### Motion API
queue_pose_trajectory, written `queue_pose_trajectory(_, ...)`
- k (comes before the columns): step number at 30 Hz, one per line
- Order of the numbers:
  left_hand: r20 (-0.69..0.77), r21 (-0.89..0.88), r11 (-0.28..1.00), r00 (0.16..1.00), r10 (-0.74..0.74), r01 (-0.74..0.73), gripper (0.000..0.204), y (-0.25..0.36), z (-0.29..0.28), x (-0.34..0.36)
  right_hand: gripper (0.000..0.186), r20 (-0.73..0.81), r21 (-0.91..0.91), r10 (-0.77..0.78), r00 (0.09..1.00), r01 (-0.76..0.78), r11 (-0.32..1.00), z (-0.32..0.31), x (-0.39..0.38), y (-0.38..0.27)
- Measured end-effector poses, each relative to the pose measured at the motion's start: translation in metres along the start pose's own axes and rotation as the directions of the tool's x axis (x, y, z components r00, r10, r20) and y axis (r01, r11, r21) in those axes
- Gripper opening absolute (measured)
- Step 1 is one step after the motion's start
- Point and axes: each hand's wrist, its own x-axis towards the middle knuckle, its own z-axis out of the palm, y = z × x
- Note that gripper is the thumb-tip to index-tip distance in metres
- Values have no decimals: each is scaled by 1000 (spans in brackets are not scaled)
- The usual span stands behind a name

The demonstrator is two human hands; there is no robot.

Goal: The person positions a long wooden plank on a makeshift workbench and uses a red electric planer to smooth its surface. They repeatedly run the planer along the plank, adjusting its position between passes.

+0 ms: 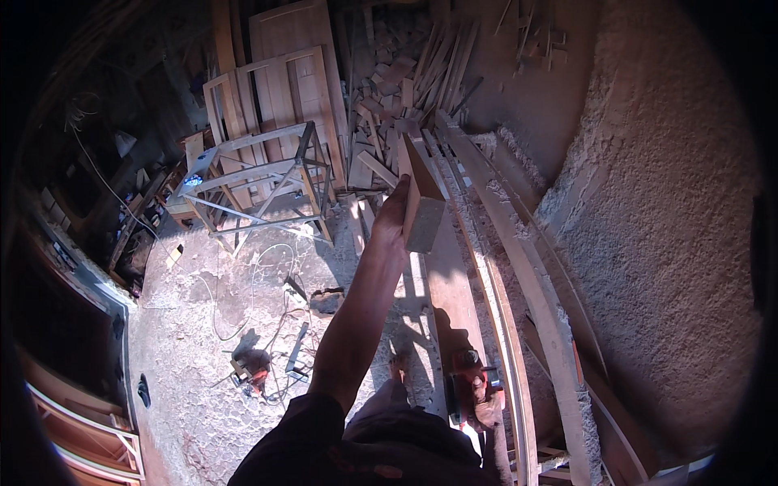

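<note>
My left hand (392, 217) is raised in front of me and grips a short, thick wooden block (423, 197) by its left side, its cut end facing me. Low at the right, my right hand (489, 410) lies on a red handheld power tool (468, 377). The tool sits on a long flat plank (450, 283) that runs away from me. My feet show just left of that plank.
A metal frame stand (267, 180) stands at the left, with wooden door panels (293, 77) and a scrap wood pile (401, 89) behind it. Long curved planks (519, 267) border a sawdust heap (664, 227). Cables (267, 279) and a small tool (251, 371) lie on the floor.
</note>
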Motion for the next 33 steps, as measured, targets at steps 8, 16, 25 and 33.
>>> queue_pose_trajectory(8,32,73,994,996,82,-85,23,-8,-18,-11,65,3,18,-20,1000,20,1000,-10,-8,-3)
queue_pose_trajectory(16,-116,33,977,970,215,-212,35,-18,24,-6,66,87,-223,44,995,-23,975,-14,-16,-26)
queue_pose_trajectory(25,-100,32,971,966,240,-238,40,-1,25,8,65,63,-169,77,995,-65,983,-6,-18,-14)
queue_pose_trajectory(33,-60,58,985,985,164,-161,40,-3,21,9,59,116,-79,155,981,-147,986,-9,-12,18)
